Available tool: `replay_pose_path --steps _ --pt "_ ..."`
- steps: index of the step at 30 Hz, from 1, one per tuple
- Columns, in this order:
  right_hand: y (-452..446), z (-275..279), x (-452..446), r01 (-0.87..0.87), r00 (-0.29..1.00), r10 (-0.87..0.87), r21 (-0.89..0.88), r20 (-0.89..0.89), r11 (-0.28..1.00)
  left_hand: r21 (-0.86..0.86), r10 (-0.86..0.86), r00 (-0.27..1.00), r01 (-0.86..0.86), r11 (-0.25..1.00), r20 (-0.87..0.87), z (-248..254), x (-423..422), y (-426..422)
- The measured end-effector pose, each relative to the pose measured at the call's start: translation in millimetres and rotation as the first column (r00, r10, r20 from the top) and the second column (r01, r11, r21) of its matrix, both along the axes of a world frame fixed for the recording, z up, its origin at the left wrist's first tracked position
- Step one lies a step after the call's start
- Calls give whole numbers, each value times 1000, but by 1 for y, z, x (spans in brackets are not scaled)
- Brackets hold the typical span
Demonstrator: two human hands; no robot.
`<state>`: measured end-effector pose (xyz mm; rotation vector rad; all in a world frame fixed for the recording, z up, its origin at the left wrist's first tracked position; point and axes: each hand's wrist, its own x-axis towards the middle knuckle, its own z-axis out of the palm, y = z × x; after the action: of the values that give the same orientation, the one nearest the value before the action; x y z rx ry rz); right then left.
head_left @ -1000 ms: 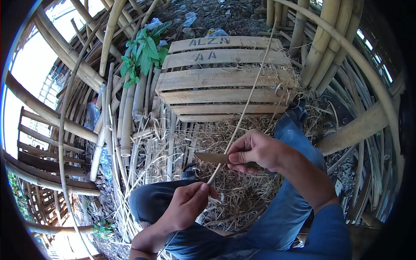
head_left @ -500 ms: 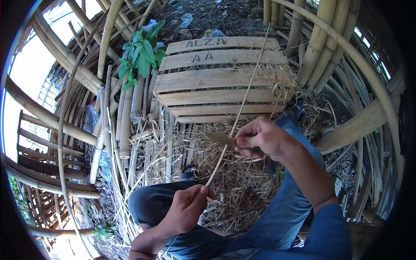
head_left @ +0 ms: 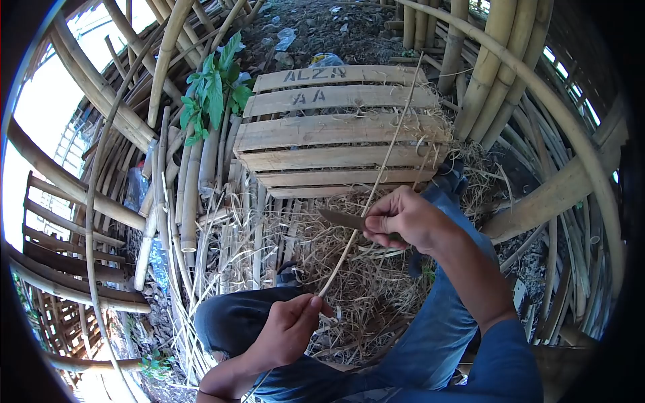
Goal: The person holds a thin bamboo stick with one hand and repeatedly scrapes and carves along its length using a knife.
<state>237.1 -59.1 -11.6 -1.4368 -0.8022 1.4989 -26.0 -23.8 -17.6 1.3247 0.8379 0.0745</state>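
Note:
My left hand (head_left: 289, 327) is closed around the lower part of a long, thin bamboo strip (head_left: 383, 166), its thumb lying along it. The strip slants up and to the right, passing in front of a slatted wooden crate (head_left: 322, 160). In my right hand (head_left: 402, 219) is a knife (head_left: 340, 218), gripped near the handle, with the blade pointing left. The blade lies across the strip, at or very near its surface. The knife's handle is mostly hidden by my fingers.
Pale bamboo shavings (head_left: 363, 295) cover the ground between my legs and cling to the crate's right side. Bamboo poles (head_left: 500, 67) stand at the right. A leafy green plant (head_left: 213, 91) and more poles (head_left: 189, 195) are at the left. Plastic scraps (head_left: 285, 39) lie behind the crate.
The camera view has shifted slightly, so the crate sits a little lower and further left. The strip's upper end is lower in view. Both hands keep their hold, in nearly the same places.

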Motion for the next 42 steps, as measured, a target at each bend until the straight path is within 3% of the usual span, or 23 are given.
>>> replay_pose_path --steps 2,4,5,10,13,16,18,20,23,27,29,36,38,40,42 --pt "3 -1 5 5 1000 -5 -8 -11 1000 -11 -2 1000 2 1000 16 -1 -2 -1" --pt "4 2 25 186 982 -187 6 31 982 0 4 1000 -4 1000 18 0 -4 -2" --pt "5 -4 37 206 978 -208 92 10 974 1 -4 1000 4 1000 22 0 -5 -3" --pt "-1 3 53 290 953 -295 74 67 954 22 -23 999 22 999 28 2 -7 -5" --pt "-4 7 79 512 843 -528 155 97 845 41 -62 998 62 997 -19 10 -7 -9" --pt "-13 -1 97 524 834 -544 175 96 834 16 -83 996 83 996 -25 11 -7 -9" --pt "-11 5 65 482 859 -499 148 111 863 23 -63 998 63 998 -13 7 -4 -7" --pt "-8 -1 40 181 982 -183 33 53 983 27 -30 999 30 999 -25 5 -3 -6" --pt "-3 -3 8 12 1000 -12 7 5 1000 239 13 1000 -11 971 -6 2 1 -7" --pt "-1 -5 9 -38 999 38 -1 -39 999 410 1 1000 6 912 -16 5 2 -7" --pt "1 -6 14 59 998 -60 30 34 998 471 -2 1000 -7 882 18 2 1 -8" --pt "0 -4 45 282 958 -285 90 20 955 496 -17 998 -15 868 61 1 -1 -12" --pt "-4 -4 35 215 975 -220 115 27 970 483 -22 999 5 876 29 -2 -2 -11" --pt "-4 -2 19 59 998 -59 30 0 998 489 -21 999 -2 872 41 -3 -2 -12" --pt "-1 0 21 69 998 -69 10 -7 998 494 -24 999 0 869 42 -1 -2 -12"
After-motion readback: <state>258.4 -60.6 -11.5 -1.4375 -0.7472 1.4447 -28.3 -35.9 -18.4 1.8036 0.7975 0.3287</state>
